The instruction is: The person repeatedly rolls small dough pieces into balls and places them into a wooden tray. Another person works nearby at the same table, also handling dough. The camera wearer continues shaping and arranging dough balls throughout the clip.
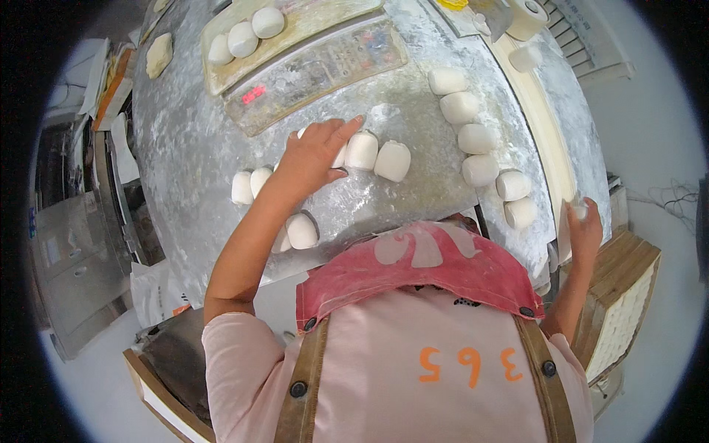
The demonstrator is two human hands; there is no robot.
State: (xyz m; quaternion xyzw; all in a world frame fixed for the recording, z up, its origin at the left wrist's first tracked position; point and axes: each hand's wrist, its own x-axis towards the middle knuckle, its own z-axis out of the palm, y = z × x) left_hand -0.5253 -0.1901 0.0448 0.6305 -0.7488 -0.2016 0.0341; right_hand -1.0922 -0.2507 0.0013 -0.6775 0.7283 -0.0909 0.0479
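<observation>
My left hand (318, 152) lies palm down over a row of white dough pieces on the floury metal table (194, 133). Its thumb and forefinger are spread around one partly covered piece; whether it grips any is hidden. Two dough pieces (361, 150) (392, 161) stand just right of it. Other dough pieces (242, 187) are partly behind my left forearm, with a further piece (302, 231) nearer my body. At the right, my right hand (586, 227) has its fingers around a small white piece, apparently dough (579, 211), at the near end of a cream conveyor belt (545, 133).
A floury scale (316, 72) with a lit red display sits beyond my left hand, below a board (354, 14) bearing dough pieces (242, 39). More dough pieces (477, 138) line the belt's left side. Stacked wooden trays (620, 277) stand at right; a dough scrap (159, 55) lies far left.
</observation>
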